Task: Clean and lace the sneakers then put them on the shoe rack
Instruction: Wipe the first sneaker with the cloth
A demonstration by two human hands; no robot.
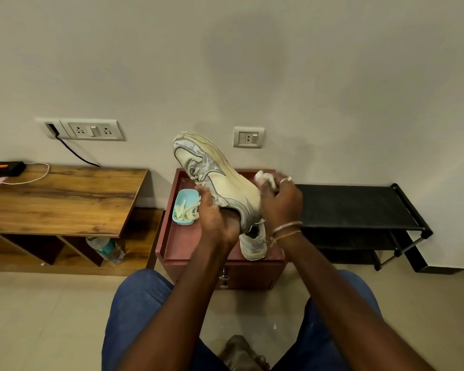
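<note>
A dirty cream and grey sneaker (215,175) is held up over the red cabinet (182,236), toe pointing up and away. My left hand (216,218) grips it at the heel opening, fingers inside. My right hand (280,202) holds a white cloth (264,178) against the sneaker's sole edge. The second sneaker (253,243) lies on the cabinet top below, partly hidden by my hands. A light blue bowl (185,207) on the cabinet holds cream laces. The black shoe rack (359,210) stands to the right.
A wooden desk (65,199) stands to the left with a black device and cable on it. A plastic bottle (106,249) lies on its lower shelf. Wall sockets are behind. My knees in blue trousers are below.
</note>
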